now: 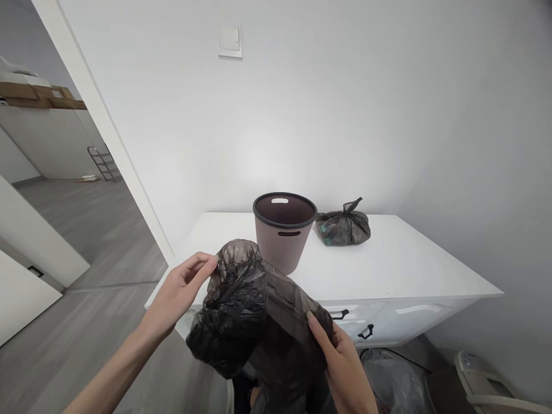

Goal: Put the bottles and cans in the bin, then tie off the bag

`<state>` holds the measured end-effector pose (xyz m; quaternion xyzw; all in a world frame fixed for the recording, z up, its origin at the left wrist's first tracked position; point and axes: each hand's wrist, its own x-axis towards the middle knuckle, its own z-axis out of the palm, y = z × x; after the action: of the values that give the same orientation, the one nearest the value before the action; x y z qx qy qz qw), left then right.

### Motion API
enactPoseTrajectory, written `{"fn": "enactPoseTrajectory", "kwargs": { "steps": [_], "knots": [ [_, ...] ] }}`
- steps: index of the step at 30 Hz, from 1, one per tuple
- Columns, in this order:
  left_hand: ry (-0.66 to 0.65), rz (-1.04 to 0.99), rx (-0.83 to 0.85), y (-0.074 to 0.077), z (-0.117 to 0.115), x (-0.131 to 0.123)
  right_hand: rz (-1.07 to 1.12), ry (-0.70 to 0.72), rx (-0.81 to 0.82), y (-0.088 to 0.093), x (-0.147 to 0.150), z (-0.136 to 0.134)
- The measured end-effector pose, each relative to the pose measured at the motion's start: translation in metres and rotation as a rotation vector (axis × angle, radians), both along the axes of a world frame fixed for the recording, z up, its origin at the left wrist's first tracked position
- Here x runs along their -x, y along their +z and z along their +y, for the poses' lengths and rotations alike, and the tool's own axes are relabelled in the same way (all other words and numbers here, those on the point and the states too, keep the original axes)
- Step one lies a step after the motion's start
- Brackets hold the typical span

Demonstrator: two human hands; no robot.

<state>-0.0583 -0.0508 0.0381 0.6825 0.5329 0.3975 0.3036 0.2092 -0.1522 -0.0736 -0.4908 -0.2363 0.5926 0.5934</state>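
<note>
A black, see-through plastic garbage bag (254,305) hangs crumpled and partly spread between my two hands, in front of the cabinet. My left hand (181,290) pinches its upper left edge between thumb and fingers. On the other side, my right hand (340,356) grips the bag with the thumb on top; most of those fingers are behind the plastic. Just beyond the bag, a brownish-pink trash can (280,250) with a dark rim and handle slots stands upright, its lower left part covered by the bag. Beside it on the right sits a knotted, filled black bag (344,226).
Both the can and the knotted bag rest on a white cabinet top (397,259) against the wall. Black handles (366,332) show on its front. A light switch (230,42) is on the wall. Clear plastic (394,382) lies at the lower right; a doorway opens at left.
</note>
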Motion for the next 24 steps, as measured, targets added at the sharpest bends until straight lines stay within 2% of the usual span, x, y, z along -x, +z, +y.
{"fn": "enactPoseTrajectory", "kwargs": {
  "steps": [4, 6, 8, 10, 12, 14, 16, 19, 24],
  "knots": [
    [0.047, 0.031, 0.036, 0.004, 0.010, 0.004, 0.168, 0.021, 0.028, 0.003, 0.005, -0.007],
    [0.131, 0.018, -0.076, 0.003, 0.005, -0.001, 0.196, 0.018, 0.025, 0.008, 0.007, -0.012],
    [0.168, 0.020, -0.282, -0.001, -0.008, -0.008, 0.204, 0.038, 0.001, 0.015, 0.009, -0.016],
    [0.079, 0.069, -0.462, -0.007, -0.027, -0.016, 0.175, 0.106, -0.040, 0.025, 0.009, -0.017],
    [-0.094, 0.134, -0.542, -0.014, -0.045, -0.020, 0.068, 0.210, -0.092, 0.039, 0.010, -0.012],
    [-0.254, 0.170, -0.523, -0.018, -0.058, -0.021, -0.108, 0.283, -0.150, 0.058, 0.014, -0.002],
    [-0.330, 0.148, -0.463, -0.016, -0.065, -0.020, -0.272, 0.291, -0.207, 0.077, 0.021, 0.009],
    [-0.345, 0.120, -0.387, -0.006, -0.070, -0.021, -0.403, 0.246, -0.281, 0.099, 0.035, 0.025],
    [-0.291, 0.292, -0.346, 0.005, -0.075, -0.024, -0.628, 0.087, -0.394, 0.114, 0.048, 0.034]
  ]
}}
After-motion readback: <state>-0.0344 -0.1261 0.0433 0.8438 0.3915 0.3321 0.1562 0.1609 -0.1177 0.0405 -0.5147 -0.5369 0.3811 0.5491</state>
